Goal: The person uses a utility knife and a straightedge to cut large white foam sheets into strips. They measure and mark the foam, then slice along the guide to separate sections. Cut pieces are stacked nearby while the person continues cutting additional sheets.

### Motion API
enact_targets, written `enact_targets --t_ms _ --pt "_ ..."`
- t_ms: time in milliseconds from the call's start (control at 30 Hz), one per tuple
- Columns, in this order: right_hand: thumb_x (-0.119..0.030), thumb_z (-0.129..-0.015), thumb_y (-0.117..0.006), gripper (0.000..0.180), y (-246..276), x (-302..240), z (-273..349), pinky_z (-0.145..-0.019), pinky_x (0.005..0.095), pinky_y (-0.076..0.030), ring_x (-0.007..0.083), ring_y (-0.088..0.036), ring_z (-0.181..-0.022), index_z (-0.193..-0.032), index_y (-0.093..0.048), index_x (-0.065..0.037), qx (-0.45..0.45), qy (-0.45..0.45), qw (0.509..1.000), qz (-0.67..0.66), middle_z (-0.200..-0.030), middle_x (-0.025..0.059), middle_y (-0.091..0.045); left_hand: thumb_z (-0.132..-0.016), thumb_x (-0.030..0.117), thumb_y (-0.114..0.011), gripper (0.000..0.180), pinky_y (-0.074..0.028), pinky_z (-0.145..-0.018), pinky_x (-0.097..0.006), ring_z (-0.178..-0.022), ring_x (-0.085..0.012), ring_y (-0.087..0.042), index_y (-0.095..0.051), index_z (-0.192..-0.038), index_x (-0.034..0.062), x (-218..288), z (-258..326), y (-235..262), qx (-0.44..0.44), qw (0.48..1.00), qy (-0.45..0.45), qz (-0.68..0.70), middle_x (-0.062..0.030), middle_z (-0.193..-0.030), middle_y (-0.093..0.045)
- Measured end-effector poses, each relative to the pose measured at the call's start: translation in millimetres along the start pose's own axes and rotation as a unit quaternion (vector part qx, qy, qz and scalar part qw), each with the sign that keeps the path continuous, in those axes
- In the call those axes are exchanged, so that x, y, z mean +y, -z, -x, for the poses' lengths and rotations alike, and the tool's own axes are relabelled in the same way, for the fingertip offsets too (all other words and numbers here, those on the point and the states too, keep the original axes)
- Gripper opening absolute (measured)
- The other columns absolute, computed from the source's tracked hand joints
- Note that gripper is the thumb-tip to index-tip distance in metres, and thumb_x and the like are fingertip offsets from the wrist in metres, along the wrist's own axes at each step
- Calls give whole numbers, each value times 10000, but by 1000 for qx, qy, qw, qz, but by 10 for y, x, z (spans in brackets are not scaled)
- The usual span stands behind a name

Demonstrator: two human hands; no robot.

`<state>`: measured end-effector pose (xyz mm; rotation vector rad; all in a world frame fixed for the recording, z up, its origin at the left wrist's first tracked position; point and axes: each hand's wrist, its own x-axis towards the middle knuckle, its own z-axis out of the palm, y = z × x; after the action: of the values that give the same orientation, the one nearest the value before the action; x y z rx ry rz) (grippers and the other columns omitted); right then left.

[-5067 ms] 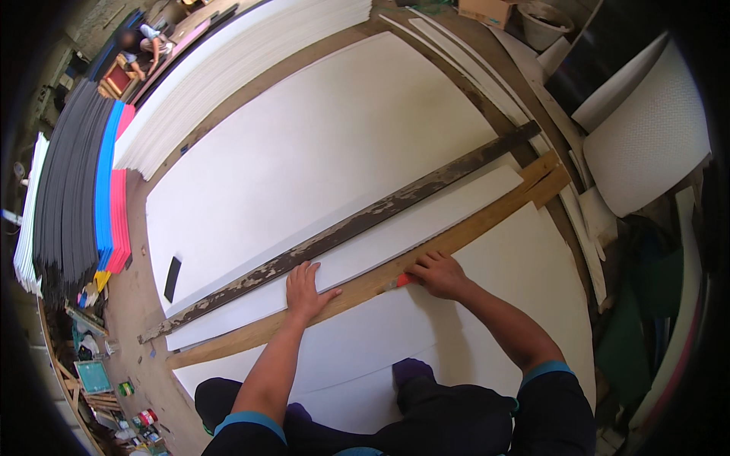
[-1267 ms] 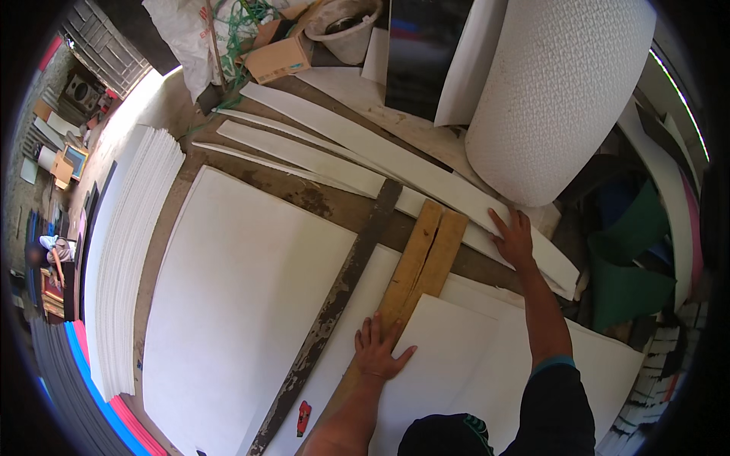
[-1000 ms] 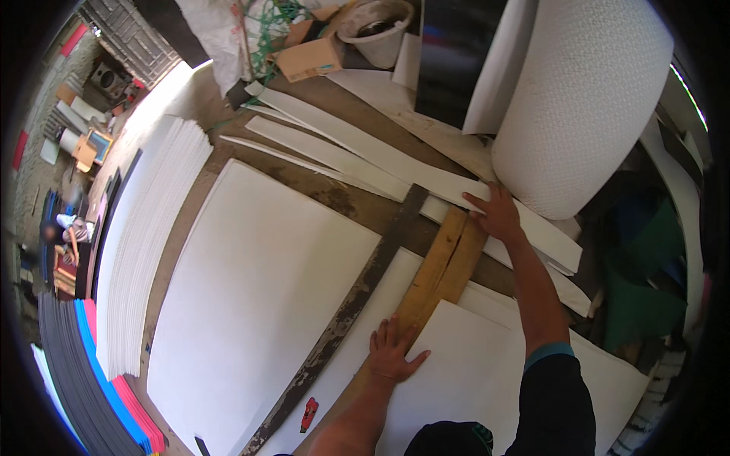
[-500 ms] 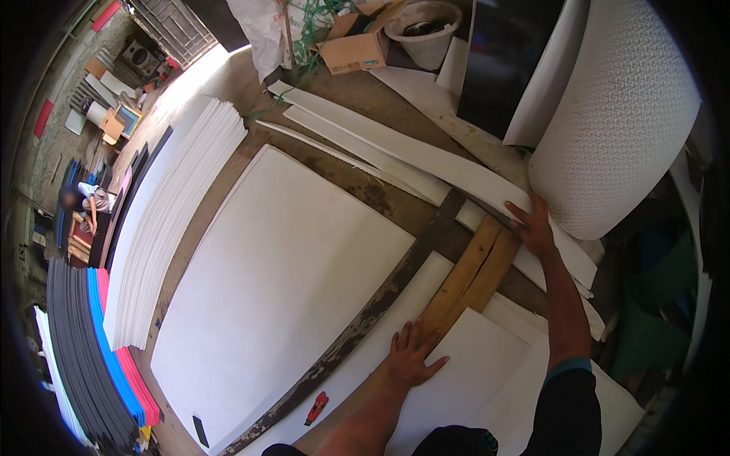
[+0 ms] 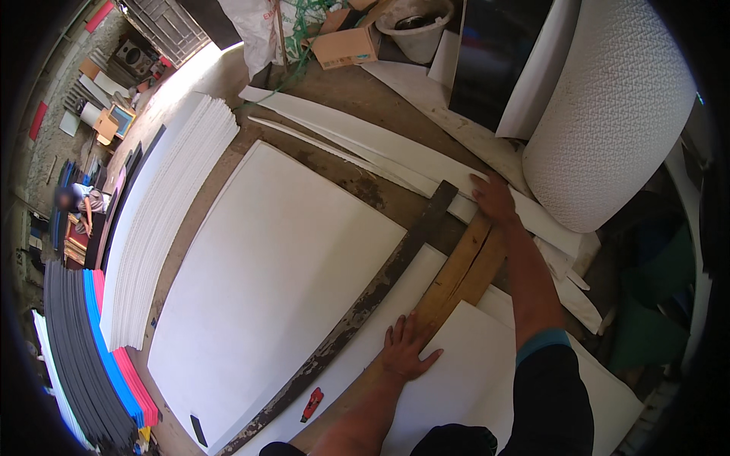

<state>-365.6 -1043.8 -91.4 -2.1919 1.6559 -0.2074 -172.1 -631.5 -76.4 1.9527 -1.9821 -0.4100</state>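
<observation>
Two hands rest open on things: the left hand (image 5: 407, 349) flat on the wooden plank's (image 5: 455, 277) near end, the right hand (image 5: 494, 197) (arm outstretched) on a white strip (image 5: 395, 156) beyond the plank's far end, its long axis running away between them.

Textured white roll (image 5: 608, 114), cardboard box (image 5: 346, 47), stacked white sheets (image 5: 163, 220), red cutter (image 5: 312, 403)

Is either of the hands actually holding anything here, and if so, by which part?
Nothing is gripped. The left hand presses flat on the wooden straightedge near its lower part; the right hand rests on a white foam strip by the straightedge's far end.
</observation>
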Motion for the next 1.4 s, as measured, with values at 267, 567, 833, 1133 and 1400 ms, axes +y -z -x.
enact_targets --t_ms 267,567,833,1133,1400 --pt "-254 -959 -704 464 -21 177 363 -1172 507 -391 395 -468 -1365 -1410 -647 -158 122 -98 985 72 -1441 179 -529 -876 651 -700 667 -385 -1112 -643 -1468 -419 -394 -632 -1453 322 -22 28 -33 -6 1000 3 -15 -166 -1674 -346" --pt "-162 -954 -678 472 -380 -433 895 -1173 535 -382 403 -506 -1368 -1421 -621 -130 185 91 977 60 -1473 203 -543 -886 647 -685 669 -309 -1166 -638 -1492 -448 -345 -625 -1470 326 -45 76 -51 -14 1000 0 -23 -202 -1687 -304" --pt "-308 -1010 -598 469 -699 -888 2133 -1159 554 -375 413 -476 -1403 -1429 -608 -97 149 110 980 71 -1475 220 -538 -927 717 -581 710 -265 -1202 -641 -1548 -427 -273 -541 -1534 352 -55 104 -80 -31 999 10 -20 -166 -1727 -231" --pt "-460 -993 -623 671 -1009 -1418 3222 -1208 576 -302 423 -414 -1464 -1525 -506 -69 82 216 965 120 -1531 256 -487 -1013 686 -466 945 -93 -1288 -596 -1627 -389 -22 -238 -1660 36 36 836 -27 -100 986 108 -84 -182 -1751 -144" --pt "-447 -1014 -582 621 -1384 -2186 4173 -1176 560 -348 409 -460 -1425 -1527 -505 -105 -2 451 884 124 -1510 245 -510 -1031 622 -483 837 -157 -1295 -543 -1626 -338 -125 -272 -1664 115 -786 3464 275 -104 986 29 -130 -134 -1751 -187"
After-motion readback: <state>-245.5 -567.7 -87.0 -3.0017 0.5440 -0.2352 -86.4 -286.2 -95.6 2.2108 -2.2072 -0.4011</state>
